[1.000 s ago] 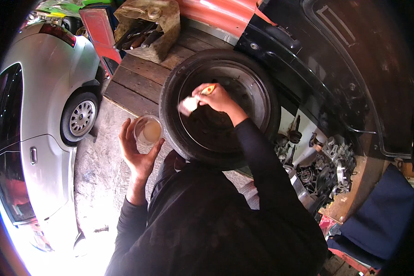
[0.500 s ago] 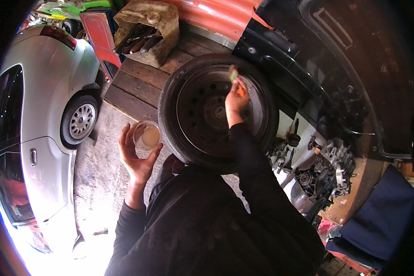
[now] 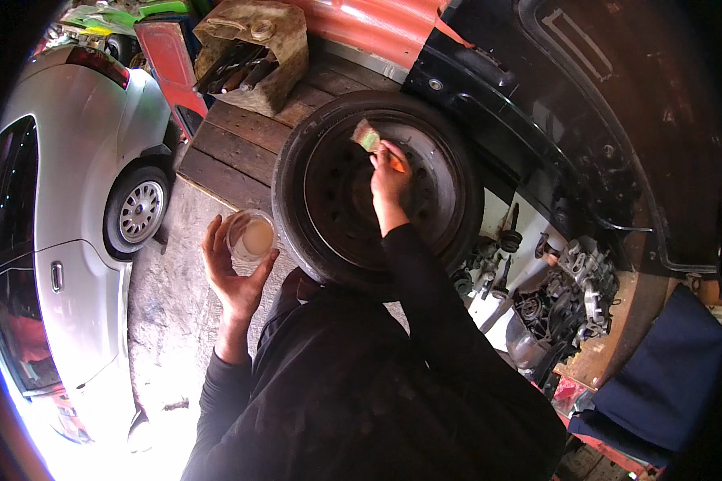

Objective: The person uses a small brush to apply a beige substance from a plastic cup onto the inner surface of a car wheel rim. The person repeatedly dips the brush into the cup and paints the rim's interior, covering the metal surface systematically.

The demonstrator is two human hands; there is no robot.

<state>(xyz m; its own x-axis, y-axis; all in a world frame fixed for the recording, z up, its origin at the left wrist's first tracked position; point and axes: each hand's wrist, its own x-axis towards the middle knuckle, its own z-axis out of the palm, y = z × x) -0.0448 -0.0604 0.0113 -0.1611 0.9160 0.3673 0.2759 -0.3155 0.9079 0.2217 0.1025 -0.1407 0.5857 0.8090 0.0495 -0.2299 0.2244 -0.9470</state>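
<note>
A black tyre on a dark steel rim [image 3: 313,152] stands in front of me, leaning against a wooden platform. My right hand [image 3: 389,176] is closed around a small paintbrush [image 3: 369,138] with an orange handle, its bristles touching the upper part of the rim. My left hand [image 3: 231,268] holds a clear plastic cup [image 3: 251,236] of pale liquid beside the tyre's left side, above the concrete floor.
A silver car [image 3: 72,208] is parked at the left. A wooden platform [image 3: 241,136] carries a dirty open container of tools [image 3: 253,52]. A black car body panel [image 3: 553,104] rises at right, with greasy engine parts [image 3: 569,297] and a blue cushion [image 3: 666,377] below it.
My right hand swept the brush from the rim's left centre to its upper right, then back left along the top. The cup in my left hand has barely moved.
</note>
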